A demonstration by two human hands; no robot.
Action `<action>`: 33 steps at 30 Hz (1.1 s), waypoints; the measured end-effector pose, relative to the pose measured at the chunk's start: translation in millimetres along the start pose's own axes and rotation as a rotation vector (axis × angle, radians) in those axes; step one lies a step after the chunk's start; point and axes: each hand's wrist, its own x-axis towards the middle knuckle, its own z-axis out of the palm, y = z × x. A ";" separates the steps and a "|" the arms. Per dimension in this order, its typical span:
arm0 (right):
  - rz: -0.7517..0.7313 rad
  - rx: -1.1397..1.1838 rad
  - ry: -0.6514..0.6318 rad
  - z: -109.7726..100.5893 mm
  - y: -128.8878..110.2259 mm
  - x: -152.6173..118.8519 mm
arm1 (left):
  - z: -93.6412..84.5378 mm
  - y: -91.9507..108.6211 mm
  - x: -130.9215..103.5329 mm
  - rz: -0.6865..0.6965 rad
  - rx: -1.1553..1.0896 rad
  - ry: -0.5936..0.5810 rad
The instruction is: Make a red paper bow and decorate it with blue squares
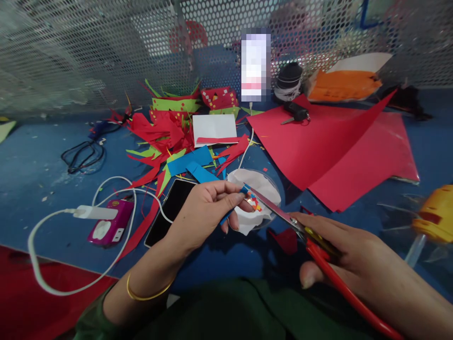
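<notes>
My left hand (208, 208) pinches a narrow blue paper strip (244, 190) between thumb and fingers, over a shallow round dish lined with white paper (254, 179). Small red, orange and blue paper bits (255, 204) lie in the dish. My right hand (350, 255) is closed round a pair of scissors (320, 257) with red and yellow-green handles. Their blades point up and left, and the tips reach the strip's end by my left fingertips. Whether the blades touch the paper I cannot tell.
Red sheets (300, 146) spread at the right, with a key (295, 112) on top. Red and green scraps (163, 132) pile at the back left. A dark phone (170, 212), a white cable (31, 245) and a purple charger box (112, 224) lie left. A lit phone (255, 66) leans against the mesh.
</notes>
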 end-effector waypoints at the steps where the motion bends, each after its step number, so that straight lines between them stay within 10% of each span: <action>1: 0.002 0.001 -0.005 0.0 -0.3 0.3 | 0.3 0.2 0.0 0.000 0.007 0.003; 33: 0.029 0.128 -0.104 1.4 -7.0 1.3 | -0.5 0.6 0.2 -0.054 0.081 -0.030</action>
